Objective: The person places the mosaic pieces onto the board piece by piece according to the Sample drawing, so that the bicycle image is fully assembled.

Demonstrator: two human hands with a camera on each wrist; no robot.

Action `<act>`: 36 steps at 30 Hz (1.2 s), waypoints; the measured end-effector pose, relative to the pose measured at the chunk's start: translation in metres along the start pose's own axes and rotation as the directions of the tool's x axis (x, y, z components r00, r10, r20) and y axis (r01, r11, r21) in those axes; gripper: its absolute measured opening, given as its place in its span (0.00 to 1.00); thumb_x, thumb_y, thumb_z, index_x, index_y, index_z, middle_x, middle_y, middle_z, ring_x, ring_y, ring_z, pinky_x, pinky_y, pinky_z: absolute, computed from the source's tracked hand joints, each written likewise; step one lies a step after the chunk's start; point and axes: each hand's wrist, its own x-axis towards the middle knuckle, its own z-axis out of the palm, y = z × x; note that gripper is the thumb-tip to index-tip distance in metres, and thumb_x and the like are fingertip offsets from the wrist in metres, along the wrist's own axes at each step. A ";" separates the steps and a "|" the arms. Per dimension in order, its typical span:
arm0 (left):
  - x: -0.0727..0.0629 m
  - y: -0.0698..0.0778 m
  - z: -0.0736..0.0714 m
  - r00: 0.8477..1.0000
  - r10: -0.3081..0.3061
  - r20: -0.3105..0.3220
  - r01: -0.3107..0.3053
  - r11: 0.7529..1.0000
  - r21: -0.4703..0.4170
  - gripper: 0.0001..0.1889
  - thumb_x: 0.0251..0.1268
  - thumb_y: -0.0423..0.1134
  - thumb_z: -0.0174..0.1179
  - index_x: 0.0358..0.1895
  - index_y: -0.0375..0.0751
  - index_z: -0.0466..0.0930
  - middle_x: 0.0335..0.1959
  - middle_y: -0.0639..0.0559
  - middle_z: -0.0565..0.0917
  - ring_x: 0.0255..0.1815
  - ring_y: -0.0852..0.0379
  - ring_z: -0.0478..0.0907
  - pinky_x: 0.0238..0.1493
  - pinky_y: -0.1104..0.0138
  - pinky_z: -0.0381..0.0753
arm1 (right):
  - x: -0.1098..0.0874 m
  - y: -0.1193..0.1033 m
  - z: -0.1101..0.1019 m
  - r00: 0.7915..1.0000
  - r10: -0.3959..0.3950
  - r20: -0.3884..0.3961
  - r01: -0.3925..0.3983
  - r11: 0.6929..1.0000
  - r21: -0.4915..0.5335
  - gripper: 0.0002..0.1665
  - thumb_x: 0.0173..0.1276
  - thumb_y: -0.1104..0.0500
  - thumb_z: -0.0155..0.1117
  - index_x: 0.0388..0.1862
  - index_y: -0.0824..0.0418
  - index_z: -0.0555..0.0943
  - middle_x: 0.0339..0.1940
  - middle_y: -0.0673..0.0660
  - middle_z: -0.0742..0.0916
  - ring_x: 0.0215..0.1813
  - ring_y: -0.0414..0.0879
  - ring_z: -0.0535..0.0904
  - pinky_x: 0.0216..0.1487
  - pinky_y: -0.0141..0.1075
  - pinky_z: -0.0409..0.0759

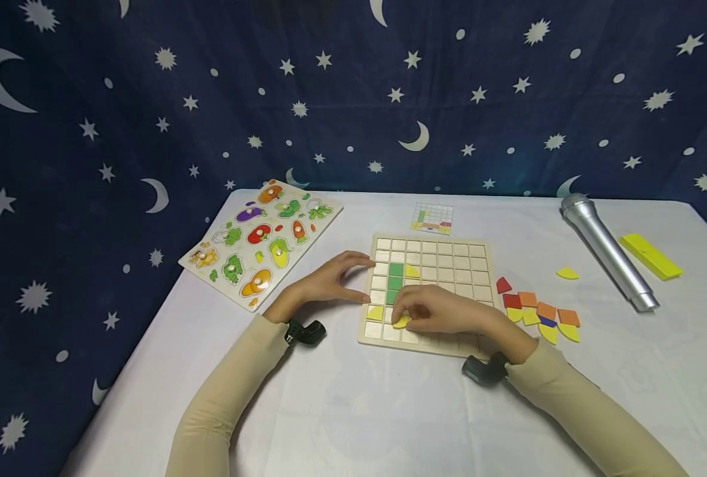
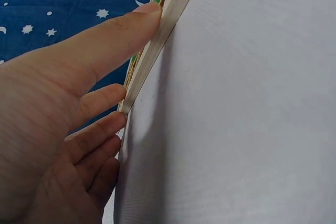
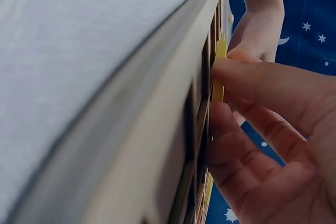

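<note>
A thin, flat yellow piece [image 1: 400, 323], curved along one side, is pinched in the right hand [image 1: 433, 309] at the lower-left squares of the pale wooden board [image 1: 445, 273] (another yellow tile [image 1: 375, 313] lies close by). The left hand [image 1: 329, 277], thumb and fingers spread, touches the left rim. White tablecloth [image 1: 383, 411] stretches off the near edge; loose coloured pieces [image 1: 527, 299] crowd near the right edge.

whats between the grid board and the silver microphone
Loose red, orange, yellow and blue pieces lie between the grid board and the silver microphone, as the head view shows.
</note>
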 end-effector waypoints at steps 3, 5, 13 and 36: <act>0.000 -0.001 0.000 1.000 -0.001 -0.002 0.001 1.000 -0.001 0.37 0.52 0.36 0.74 0.67 0.35 0.70 0.68 0.38 0.66 0.72 0.43 0.59 0.74 0.53 0.55 | -0.001 0.000 0.000 1.000 0.021 -0.019 -0.021 1.000 0.002 0.12 0.63 0.63 0.70 0.45 0.53 0.85 0.46 0.48 0.81 0.36 0.42 0.73 0.36 0.31 0.72; 0.000 -0.001 0.000 1.000 0.001 -0.003 -0.001 1.000 -0.003 0.37 0.52 0.36 0.74 0.67 0.35 0.70 0.68 0.38 0.67 0.72 0.43 0.60 0.74 0.53 0.55 | -0.001 0.001 0.000 0.999 0.041 -0.035 -0.041 0.999 -0.001 0.12 0.61 0.60 0.72 0.45 0.53 0.85 0.43 0.49 0.80 0.35 0.43 0.72 0.35 0.30 0.72; 0.000 -0.001 0.000 1.000 0.002 -0.004 -0.002 1.000 -0.007 0.37 0.53 0.35 0.74 0.67 0.34 0.70 0.68 0.38 0.66 0.72 0.44 0.60 0.74 0.53 0.56 | 0.001 -0.001 0.000 0.995 0.066 -0.076 -0.066 0.998 -0.004 0.14 0.61 0.57 0.73 0.45 0.59 0.86 0.33 0.48 0.81 0.31 0.40 0.71 0.32 0.29 0.70; 0.001 -0.001 0.000 1.000 -0.002 0.001 0.002 1.000 0.004 0.37 0.53 0.36 0.74 0.67 0.35 0.70 0.68 0.38 0.66 0.72 0.44 0.59 0.74 0.53 0.56 | 0.006 -0.007 0.002 0.997 0.043 -0.071 -0.043 0.999 -0.003 0.12 0.64 0.60 0.68 0.45 0.62 0.84 0.26 0.45 0.76 0.29 0.39 0.70 0.31 0.29 0.69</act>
